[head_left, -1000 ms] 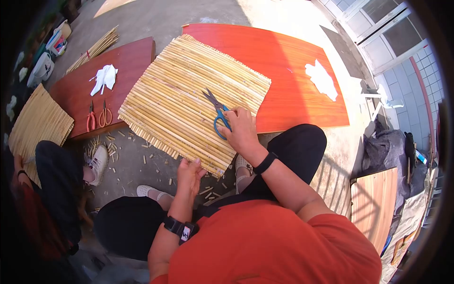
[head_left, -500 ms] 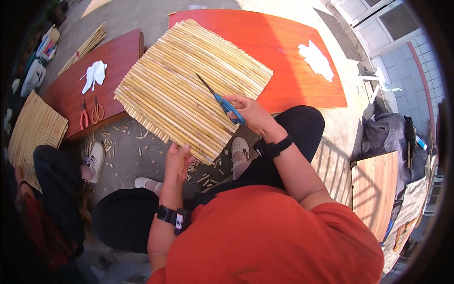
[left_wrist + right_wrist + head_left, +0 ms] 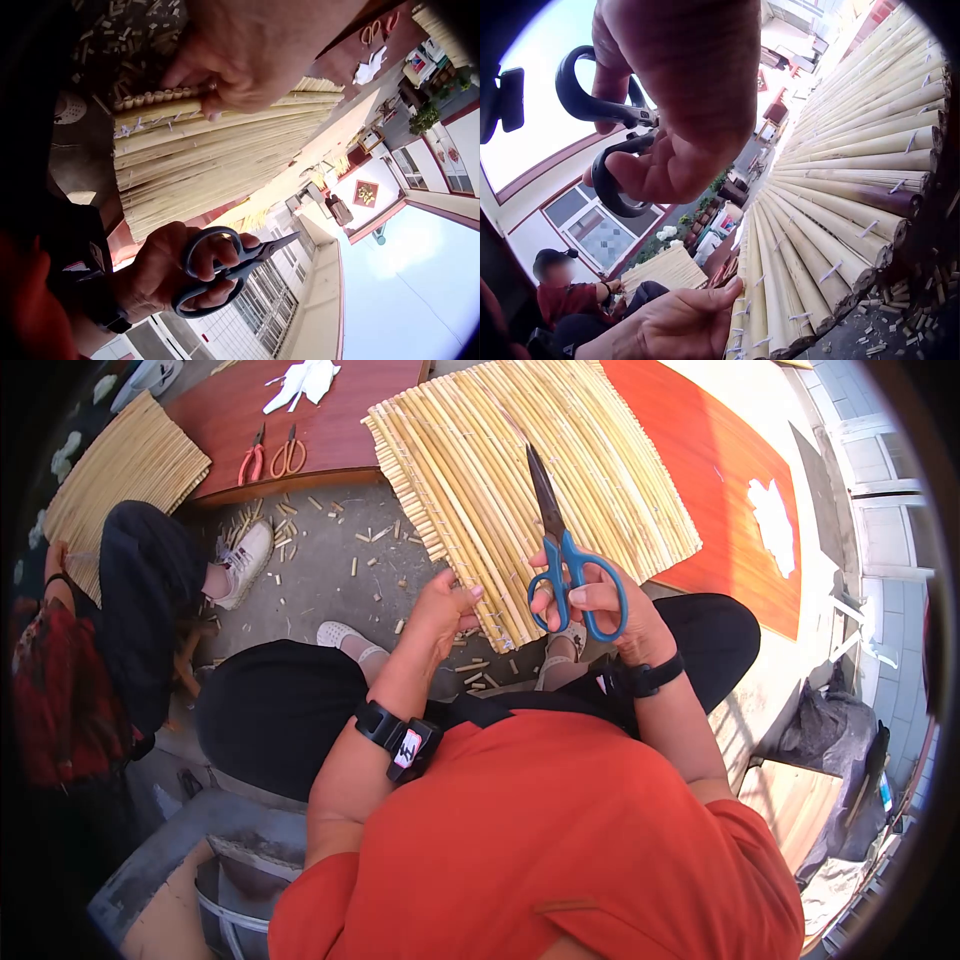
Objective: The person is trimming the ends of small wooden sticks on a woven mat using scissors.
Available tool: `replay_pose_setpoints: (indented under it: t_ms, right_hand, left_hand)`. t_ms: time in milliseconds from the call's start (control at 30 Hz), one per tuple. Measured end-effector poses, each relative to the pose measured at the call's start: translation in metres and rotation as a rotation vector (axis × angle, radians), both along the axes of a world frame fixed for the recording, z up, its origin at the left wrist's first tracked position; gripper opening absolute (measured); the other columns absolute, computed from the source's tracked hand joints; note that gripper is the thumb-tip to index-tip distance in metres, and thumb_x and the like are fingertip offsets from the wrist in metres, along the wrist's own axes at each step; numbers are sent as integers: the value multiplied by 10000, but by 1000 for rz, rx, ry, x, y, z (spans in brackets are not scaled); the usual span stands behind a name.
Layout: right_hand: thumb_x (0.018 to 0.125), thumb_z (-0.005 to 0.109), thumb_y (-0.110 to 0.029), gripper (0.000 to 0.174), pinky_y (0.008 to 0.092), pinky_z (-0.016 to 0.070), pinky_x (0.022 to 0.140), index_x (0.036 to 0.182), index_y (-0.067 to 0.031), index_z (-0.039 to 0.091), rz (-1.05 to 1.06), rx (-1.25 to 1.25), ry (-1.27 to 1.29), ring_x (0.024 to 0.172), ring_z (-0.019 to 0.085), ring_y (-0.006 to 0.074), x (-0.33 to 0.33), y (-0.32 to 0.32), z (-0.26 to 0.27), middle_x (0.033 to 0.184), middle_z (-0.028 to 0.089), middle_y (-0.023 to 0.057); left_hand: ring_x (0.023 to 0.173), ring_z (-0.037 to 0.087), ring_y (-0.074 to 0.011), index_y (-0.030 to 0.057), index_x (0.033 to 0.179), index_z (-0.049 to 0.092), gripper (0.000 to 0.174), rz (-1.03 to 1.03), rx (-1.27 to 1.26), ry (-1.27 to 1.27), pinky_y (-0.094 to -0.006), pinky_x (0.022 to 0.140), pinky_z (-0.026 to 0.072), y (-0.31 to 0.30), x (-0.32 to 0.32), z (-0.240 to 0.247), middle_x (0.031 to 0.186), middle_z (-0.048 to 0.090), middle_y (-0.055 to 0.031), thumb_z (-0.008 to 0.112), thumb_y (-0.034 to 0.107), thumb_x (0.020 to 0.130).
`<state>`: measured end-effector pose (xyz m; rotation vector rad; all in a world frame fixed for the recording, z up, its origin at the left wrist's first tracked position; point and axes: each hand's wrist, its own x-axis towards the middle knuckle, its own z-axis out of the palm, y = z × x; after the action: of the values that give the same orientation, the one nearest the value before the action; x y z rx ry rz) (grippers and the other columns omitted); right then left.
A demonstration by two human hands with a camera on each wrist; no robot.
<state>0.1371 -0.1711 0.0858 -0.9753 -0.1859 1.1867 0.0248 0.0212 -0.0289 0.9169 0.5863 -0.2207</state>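
A mat of pale reed stalks tied with white thread lies tilted over the red boards' edges. My left hand pinches its near left corner, thumb on top; the left wrist view shows this hand at the mat's edge. In my right hand are blue-handled scissors, fingers through the loops, held above the mat's near edge with the dark blades pointing away and nearly closed. The right wrist view shows the scissor loops round the fingers of the right hand.
A red board at the left holds red-handled pliers, orange-handled scissors and white cloth. Another red board lies right. A seated person has a second mat. Cut stalk pieces litter the floor.
The right hand has lifted the scissors off the mat and turned them, drawing them nearer the body. The left hand keeps its hold on the mat's corner. The head view has shifted.
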Motion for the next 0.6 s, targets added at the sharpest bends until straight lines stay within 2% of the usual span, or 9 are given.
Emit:
replay_pose_setpoints:
  t_ms: [100,167,200,233,267,333,367,467,600]
  right_hand:
    - [744,559,3,554,235,482,709,1286,14,445,192,-122,-151,774,627,174,-11,17,2,1009,623,157]
    - [756,609,-40,441,230,471,702,1182,-4,498,251,-61,-117,755,592,142,-18,22,-7,940,603,91]
    - [764,621,-54,386,231,470,702,1134,-12,515,292,-35,-137,747,581,133,-20,23,-14,905,589,69]
    - [792,664,-126,316,243,478,681,1059,-30,523,301,-57,-157,707,565,120,-25,27,-19,832,555,38]
    - [792,664,-126,316,243,478,681,1059,-30,523,298,-59,-161,707,565,120,-27,28,-20,832,555,38]
    - [785,712,-242,349,225,474,650,992,-32,525,393,-60,-99,677,564,113,-32,34,-15,783,559,28]
    - [807,696,-318,346,210,459,562,930,-42,528,313,-138,-58,597,554,97,-36,35,-8,699,552,17]
    - [826,670,-340,333,210,440,502,888,-43,531,318,-225,-83,536,546,96,-27,34,-3,632,536,18]
    - [873,595,-282,253,219,437,479,872,-36,536,364,-500,-380,521,561,107,-31,41,-1,619,557,38]
  left_hand:
    - [976,620,-240,5,1271,423,415,40,-2,46,-383,826,520,-1,-3,14,1135,586,-122,558,130,899]
    - [1086,549,-267,21,1288,404,462,241,40,137,-430,885,462,5,-8,22,1198,536,-138,580,193,897]
    - [1086,549,-267,21,1288,404,462,233,35,130,-430,885,462,8,-11,25,1198,536,-138,580,193,897]
    - [1146,491,-283,29,1290,403,474,331,23,160,-461,908,428,12,-15,27,1228,504,-141,587,213,894]
    - [1206,434,-298,36,1293,403,486,432,13,192,-492,932,394,17,-17,29,1259,472,-143,594,233,892]
    - [1228,404,-308,49,1293,410,479,459,5,210,-514,927,389,24,-21,31,1272,453,-139,596,227,890]
    - [1250,373,-317,61,1293,418,472,490,2,234,-536,923,384,29,-26,33,1285,434,-135,599,222,887]
    - [1224,384,-307,84,1261,454,423,473,30,254,-544,915,384,46,-27,48,1254,447,-110,601,203,883]
    - [1142,441,-293,93,1212,490,362,482,62,220,-528,902,401,63,-21,46,1202,471,-100,601,182,879]
